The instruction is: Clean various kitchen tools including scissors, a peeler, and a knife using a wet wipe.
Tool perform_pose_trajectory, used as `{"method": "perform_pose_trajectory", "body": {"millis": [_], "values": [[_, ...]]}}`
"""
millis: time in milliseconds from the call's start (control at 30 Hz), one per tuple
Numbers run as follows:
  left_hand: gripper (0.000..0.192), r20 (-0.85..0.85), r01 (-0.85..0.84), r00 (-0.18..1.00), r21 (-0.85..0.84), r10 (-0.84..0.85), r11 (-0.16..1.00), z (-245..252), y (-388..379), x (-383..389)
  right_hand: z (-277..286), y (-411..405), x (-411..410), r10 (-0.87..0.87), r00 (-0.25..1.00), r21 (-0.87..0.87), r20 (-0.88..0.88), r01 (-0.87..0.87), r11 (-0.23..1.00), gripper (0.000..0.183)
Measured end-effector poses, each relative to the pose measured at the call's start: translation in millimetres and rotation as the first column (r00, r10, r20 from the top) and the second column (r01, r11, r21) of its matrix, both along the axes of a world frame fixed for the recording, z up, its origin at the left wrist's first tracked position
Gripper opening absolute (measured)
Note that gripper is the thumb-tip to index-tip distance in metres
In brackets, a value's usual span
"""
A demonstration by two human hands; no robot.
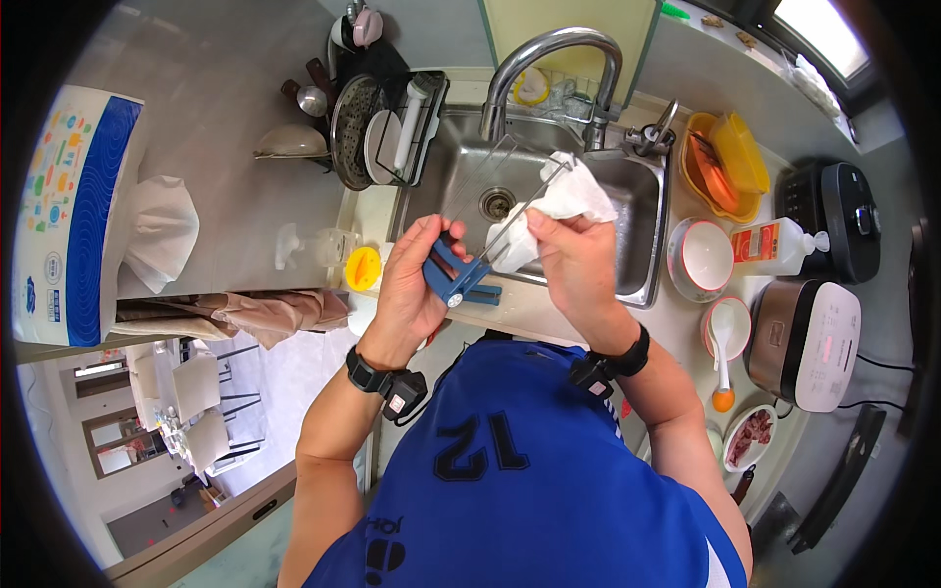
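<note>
My left hand [415, 290] grips a blue plastic-handled tool with long thin metal wire arms [459, 275], held over the front rim of the steel sink; its exact kind is unclear. My right hand [577, 257] pinches a white paper towel or cloth [577, 191] around one of the wire arms, partway along it. The other wire arm reaches up over the basin towards the faucet. Below both hands' work lies the stainless steel sink [456, 158] with its drain [497, 203]. A chrome faucet [555, 37] arches over the basin's back edge.
Left of the sink stand a dish rack [434, 110] and a yellow-topped container [362, 268]. To the right are a yellow basket [687, 158], bowls [707, 257], a white bottle [790, 246], a rice cooker [772, 334] and a plate of raw meat [751, 437]. A tissue pack [95, 220] is far left.
</note>
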State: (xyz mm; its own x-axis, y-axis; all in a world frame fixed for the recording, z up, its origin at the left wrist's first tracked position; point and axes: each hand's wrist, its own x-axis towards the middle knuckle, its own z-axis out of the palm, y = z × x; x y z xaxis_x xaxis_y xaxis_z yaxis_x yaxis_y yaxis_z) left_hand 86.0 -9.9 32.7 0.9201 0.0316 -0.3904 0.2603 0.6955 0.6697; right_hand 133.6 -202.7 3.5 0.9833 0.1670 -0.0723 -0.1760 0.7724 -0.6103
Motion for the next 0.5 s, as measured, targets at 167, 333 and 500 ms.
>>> {"method": "perform_pose_trajectory", "body": {"millis": [167,333,500], "values": [[0.018,0.058,0.084,0.995,-0.096,-0.079,0.992,-3,7,3,10,-18,35,-0.17,0.984,0.119,0.054,0.163,0.979,0.039],[0.02,-0.014,0.182,0.983,-0.027,-0.183,0.983,-10,16,6,15,-24,41,-0.185,0.981,0.075,0.053,0.181,0.981,0.026],[0.023,-0.136,0.344,0.939,0.334,-0.317,0.877,8,10,9,12,-21,44,-0.224,0.972,0.022,0.075,0.222,0.975,0.026]]}}
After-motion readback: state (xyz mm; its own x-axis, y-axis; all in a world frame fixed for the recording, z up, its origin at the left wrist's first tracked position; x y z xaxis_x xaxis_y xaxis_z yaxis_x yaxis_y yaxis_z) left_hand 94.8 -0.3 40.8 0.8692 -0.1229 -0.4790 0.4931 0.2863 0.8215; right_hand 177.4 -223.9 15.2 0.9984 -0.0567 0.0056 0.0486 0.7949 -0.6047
